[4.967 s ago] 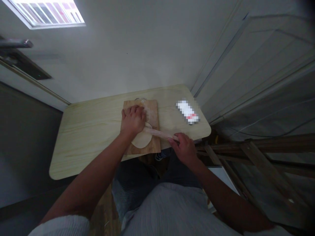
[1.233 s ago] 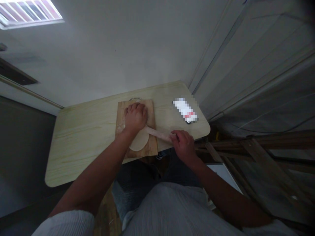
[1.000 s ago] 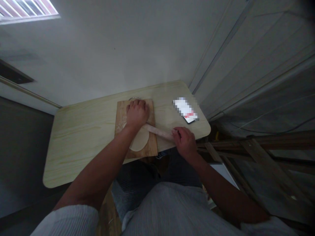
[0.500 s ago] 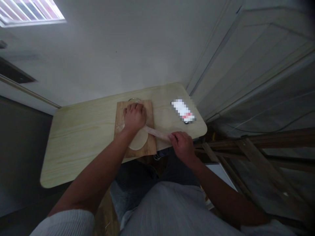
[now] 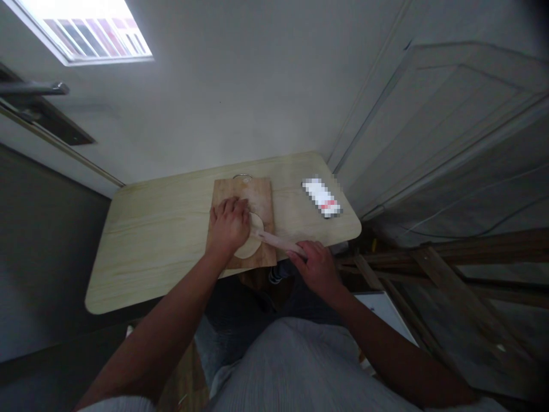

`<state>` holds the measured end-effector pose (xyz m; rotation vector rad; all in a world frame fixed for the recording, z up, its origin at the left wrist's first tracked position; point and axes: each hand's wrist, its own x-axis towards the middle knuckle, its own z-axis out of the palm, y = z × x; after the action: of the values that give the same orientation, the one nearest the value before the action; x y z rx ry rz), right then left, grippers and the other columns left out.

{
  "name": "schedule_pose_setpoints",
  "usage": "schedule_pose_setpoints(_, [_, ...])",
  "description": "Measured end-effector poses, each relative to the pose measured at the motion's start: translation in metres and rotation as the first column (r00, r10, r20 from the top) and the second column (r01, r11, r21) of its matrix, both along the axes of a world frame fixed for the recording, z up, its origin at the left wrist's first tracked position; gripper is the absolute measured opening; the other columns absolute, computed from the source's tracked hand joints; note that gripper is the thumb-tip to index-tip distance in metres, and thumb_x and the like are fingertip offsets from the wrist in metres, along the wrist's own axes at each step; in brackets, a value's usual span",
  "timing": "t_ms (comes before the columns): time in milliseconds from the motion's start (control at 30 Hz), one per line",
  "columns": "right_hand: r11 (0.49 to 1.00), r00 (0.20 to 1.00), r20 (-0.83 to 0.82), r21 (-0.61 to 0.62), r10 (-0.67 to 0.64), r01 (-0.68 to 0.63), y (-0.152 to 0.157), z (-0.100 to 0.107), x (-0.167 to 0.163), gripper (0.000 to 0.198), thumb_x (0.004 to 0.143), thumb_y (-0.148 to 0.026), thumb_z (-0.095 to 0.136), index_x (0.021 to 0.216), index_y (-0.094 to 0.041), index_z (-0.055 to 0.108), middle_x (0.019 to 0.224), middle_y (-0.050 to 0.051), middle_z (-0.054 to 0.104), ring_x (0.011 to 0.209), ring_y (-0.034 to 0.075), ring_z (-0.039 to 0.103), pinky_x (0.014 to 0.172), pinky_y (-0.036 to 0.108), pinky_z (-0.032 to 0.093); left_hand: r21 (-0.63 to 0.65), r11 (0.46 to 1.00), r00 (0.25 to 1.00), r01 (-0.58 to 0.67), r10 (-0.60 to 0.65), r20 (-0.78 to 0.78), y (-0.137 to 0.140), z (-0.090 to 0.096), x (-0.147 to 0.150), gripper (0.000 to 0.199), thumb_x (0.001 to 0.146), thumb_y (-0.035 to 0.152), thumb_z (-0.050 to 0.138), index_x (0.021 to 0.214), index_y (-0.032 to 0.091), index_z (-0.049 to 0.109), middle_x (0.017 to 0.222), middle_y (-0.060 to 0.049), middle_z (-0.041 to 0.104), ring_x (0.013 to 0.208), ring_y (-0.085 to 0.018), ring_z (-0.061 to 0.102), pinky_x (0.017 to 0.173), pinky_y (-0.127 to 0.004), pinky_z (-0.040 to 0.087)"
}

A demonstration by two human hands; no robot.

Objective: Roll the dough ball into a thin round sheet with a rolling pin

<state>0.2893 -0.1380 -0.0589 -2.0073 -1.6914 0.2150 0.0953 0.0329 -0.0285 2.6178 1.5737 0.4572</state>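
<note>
By the desk's front edge [image 5: 146, 294], right hand [image 5: 319, 266] fingers clamp a pale wooden pin [image 5: 278, 242] over round cream dough [image 5: 252, 248]; left hand's grip [image 5: 230, 226], can't tell; rolling likely next wants even pressure

Before me rises a whitish panel [image 5: 257, 103], bright light entering by a barred window [image 5: 94, 37] at upper left, above a metal handle [image 5: 38, 88]. My pale table [image 5: 146, 229] meets it; brown floor [image 5: 184, 372] shows below, dark timbers [image 5: 450, 286] at right.

Right grip [image 5: 317, 264] holding rolling pin [image 5: 278, 242], left grip [image 5: 231, 224] over dough [image 5: 249, 249]
</note>
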Motion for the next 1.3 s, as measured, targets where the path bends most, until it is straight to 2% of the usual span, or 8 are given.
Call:
schedule_pose_setpoints(300, [0.999,1.0,-0.002,0.033,0.014,-0.014,-0.009,0.003,-0.008,0.037,0.094,-0.055,0.057,0.099,-0.02,0.067,0.094,0.008,0.072,0.093,0.025,0.063,0.08,0.036,0.042,-0.036,0.998,0.996,-0.06,0.063,0.067,-0.032,-0.01,-0.026,0.051,0.104,0.039,0.024,0.148,0.026,0.046,0.153,-0.009,0.05,0.144,-0.029,0.038,0.119,-0.064,0.018])
schedule_pose_setpoints(533, [0.999,0.999,0.002,-0.013,0.035,-0.035,-0.012,0.014,-0.009,0.03,0.09,-0.05,0.065,0.098,-0.02,0.067,0.092,0.006,0.072,0.093,0.025,0.063,0.08,0.036,0.041,-0.084,0.992,0.99,-0.094,0.102,0.099,-0.057,-0.014,-0.044,0.055,0.104,0.041,0.023,0.156,0.026,0.034,0.154,-0.01,0.049,0.148,-0.029,0.034,0.12,-0.063,0.018])
schedule_pose_setpoints(733, [0.986,0.991,0.05,-0.119,0.124,-0.117,-0.007,0.016,-0.004,0.026,0.089,-0.047,0.067,0.087,-0.021,0.065,0.086,0.004,0.071,0.087,0.023,0.063,0.074,0.033,0.038,-0.153,0.985,0.985,-0.077,0.099,0.138,-0.071,-0.009,-0.062,0.048,0.103,0.045,0.027,0.146,0.034,0.046,0.151,-0.005,0.053,0.148,-0.029,0.034,0.119,-0.067,0.015])
schedule_pose_setpoints(833, [0.977,0.989,0.023,-0.162,0.146,-0.14,-0.002,0.014,0.002,0.031,0.091,-0.05,0.064,0.078,-0.021,0.06,0.077,0.002,0.067,0.075,0.02,0.06,0.066,0.03,0.035,-0.18,0.979,0.967,-0.098,0.137,0.215,-0.066,-0.007,-0.068,0.047,0.102,0.048,0.032,0.143,0.031,0.049,0.147,-0.008,0.056,0.143,-0.03,0.04,0.119,-0.064,0.02])
schedule_pose_setpoints(933, [0.979,0.994,-0.084,-0.183,0.074,-0.088,0.004,0.014,0.012,0.035,0.094,-0.051,0.058,0.075,-0.022,0.055,0.069,-0.001,0.062,0.065,0.016,0.056,0.06,0.028,0.032,-0.143,0.981,0.954,-0.128,0.161,0.253,-0.052,-0.007,-0.069,0.047,0.101,0.047,0.033,0.137,0.026,0.055,0.141,-0.01,0.061,0.138,-0.03,0.046,0.116,-0.058,0.03])
schedule_pose_setpoints(1100, [0.981,0.988,-0.124,-0.183,-0.087,0.064,0.019,0.015,0.028,0.037,0.095,-0.054,0.054,0.074,-0.023,0.051,0.065,-0.002,0.056,0.06,0.015,0.051,0.057,0.027,0.028,-0.12,0.989,0.987,-0.083,0.099,0.13,-0.024,-0.001,-0.055,0.048,0.097,0.047,0.041,0.136,0.023,0.056,0.144,-0.01,0.059,0.139,-0.033,0.044,0.114,-0.056,0.032])
schedule_pose_setpoints(1200, [0.971,0.984,-0.141,-0.23,-0.105,0.071,0.027,0.013,0.031,0.04,0.095,-0.057,0.052,0.075,-0.023,0.053,0.066,-0.001,0.058,0.061,0.015,0.052,0.056,0.026,0.028,-0.186,0.982,0.996,-0.033,0.047,0.07,-0.014,0.002,-0.046,0.052,0.095,0.047,0.047,0.141,0.023,0.052,0.149,-0.009,0.054,0.14,-0.032,0.043,0.115,-0.054,0.032])
schedule_pose_setpoints(1300, [0.96,0.991,-0.083,-0.269,-0.104,0.079,0.029,0.009,0.03,0.04,0.096,-0.058,0.051,0.078,-0.022,0.056,0.07,0.0,0.061,0.064,0.016,0.053,0.058,0.027,0.026,-0.221,0.975,0.997,-0.001,0.017,0.07,-0.005,0.002,-0.042,0.053,0.092,0.048,0.052,0.137,0.021,0.056,0.145,-0.011,0.057,0.136,-0.032,0.048,0.115,-0.051,0.033])
